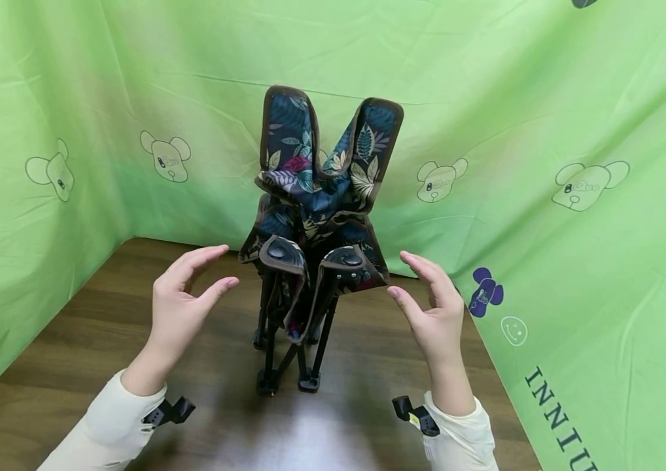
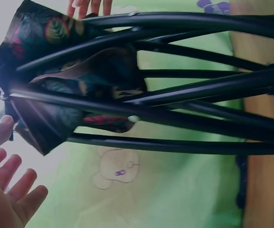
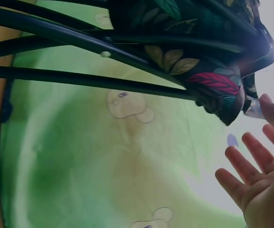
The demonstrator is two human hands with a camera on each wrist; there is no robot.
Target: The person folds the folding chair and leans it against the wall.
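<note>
Green sheeting (image 1: 545,98) printed with cartoon bear heads walls in a dark wooden floor (image 1: 362,392), and both hands hover over that floor on either side of a folded camping chair (image 1: 315,216).

Left hand (image 1: 182,297) is spread, fingers loosely curved, thumb and forefinger apart like a wide bracket, holding nothing; its fingertips sit just beside the chair's left front corner without touching in the head view. From the left wrist camera the thumb tip seems to graze the fabric edge, though the angle is too skewed to be sure. Right hand (image 1: 433,307) mirrors it: fingers relaxed and apart, palm turned inward, empty, close to the right front corner but clear of it.

Between them the chair stands upright on the floor, collapsed so its black metal legs (image 1: 292,353) bunch together and splay slightly at the feet. Its seat cloth, dark blue with a leaf print and brown edging, is gathered above the frame, two back corners poking up like ears and two front corners capped over the pole ends.

Cream sleeves (image 1: 109,425) cover both forearms, each with a black strap clip at the wrist. Dark lettering runs along the sheeting at the lower right.
</note>
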